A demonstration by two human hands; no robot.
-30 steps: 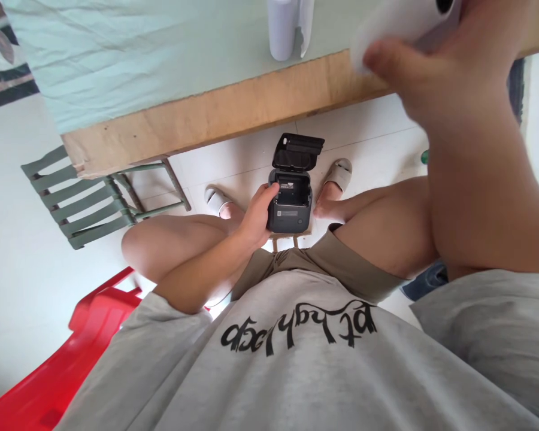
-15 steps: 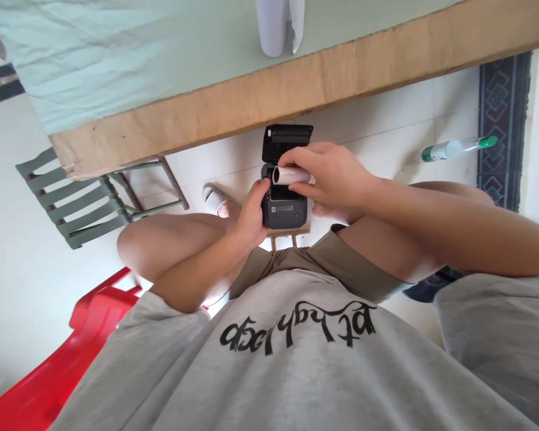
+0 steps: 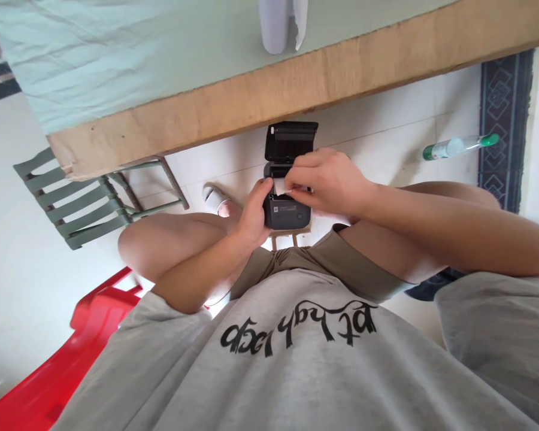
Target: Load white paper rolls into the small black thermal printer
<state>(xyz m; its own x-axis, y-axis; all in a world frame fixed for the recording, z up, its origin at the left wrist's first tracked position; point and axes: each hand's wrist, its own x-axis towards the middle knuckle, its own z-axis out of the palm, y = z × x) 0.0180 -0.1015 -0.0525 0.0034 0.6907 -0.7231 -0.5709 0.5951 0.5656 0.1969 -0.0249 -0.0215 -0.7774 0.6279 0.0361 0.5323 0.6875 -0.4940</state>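
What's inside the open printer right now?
A white paper roll sits in the printer bay, lid up. The right hand covers most of the roll and the bay, so its seating can't be seen. The left hand grips the printer.

A wooden table point(image 3: 269, 102) is stretching across the top of the view, and a pale green cloth point(image 3: 117, 54) is lying creased over most of it, leaving a bare strip along the near edge. A white roll point(image 3: 273, 24) is standing on the cloth at the top, with a loose sheet point(image 3: 300, 21) hanging just beside it. A green slatted chair point(image 3: 81, 197) is standing on the white tiled floor point(image 3: 22, 287) under the table's left end. A red chair point(image 3: 63, 371) is showing at the lower left. A green-capped bottle point(image 3: 458, 146) is lying on the floor at right, near a dark patterned rug point(image 3: 505, 120). A pale slipper point(image 3: 215, 200) is resting on the tiles.
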